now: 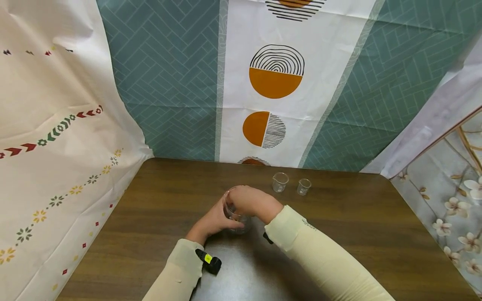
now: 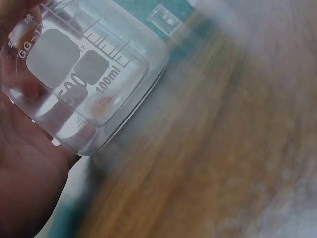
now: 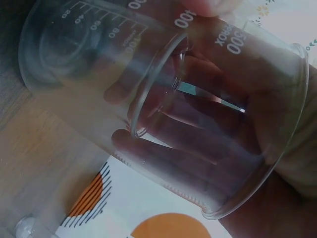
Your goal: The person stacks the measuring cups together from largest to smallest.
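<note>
In the middle of the table, my left hand (image 1: 216,219) curls round the side of a large clear glass beaker (image 1: 242,225), its thumb across the front. Printed 500 and volume lines show on that large beaker (image 2: 116,64) in the left wrist view. A smaller glass beaker (image 3: 141,106) sits inside it, its rim below the large one's. My right hand (image 1: 246,200) arches over the large beaker's mouth, fingers reaching in and pinching the smaller beaker by its rim. The head view hides those fingertips behind the hand.
Two small glass beakers, the slightly bigger one (image 1: 280,182) on the left and the smaller one (image 1: 304,187) on the right, stand behind my hands on the brown wooden table (image 1: 150,209). Patterned cloths (image 1: 180,83) hang at the back and sides.
</note>
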